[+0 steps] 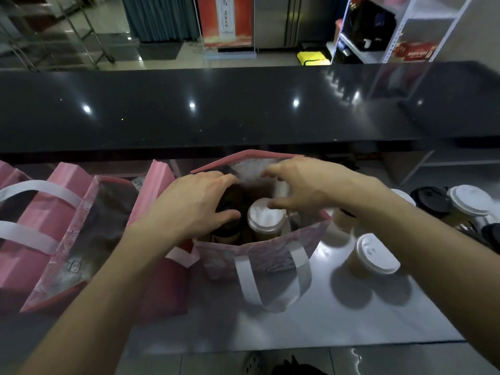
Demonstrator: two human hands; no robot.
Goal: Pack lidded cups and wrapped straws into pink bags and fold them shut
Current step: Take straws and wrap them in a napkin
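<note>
An open pink bag (259,253) with white handles stands on the steel counter in front of me. Inside it a white-lidded cup (266,216) stands upright, with a dark-lidded cup (226,231) to its left. My left hand (194,201) reaches into the bag and curls over the dark-lidded cup. My right hand (305,182) hovers over the bag's mouth, fingers spread, thumb touching the white lid's edge. No wrapped straws are visible.
Several pink bags (54,226) lie and stand to the left. Loose cups sit to the right: a white-lidded one (374,257), another white-lidded one (470,203) and a black-lidded one (430,200). A black raised countertop (243,109) runs behind.
</note>
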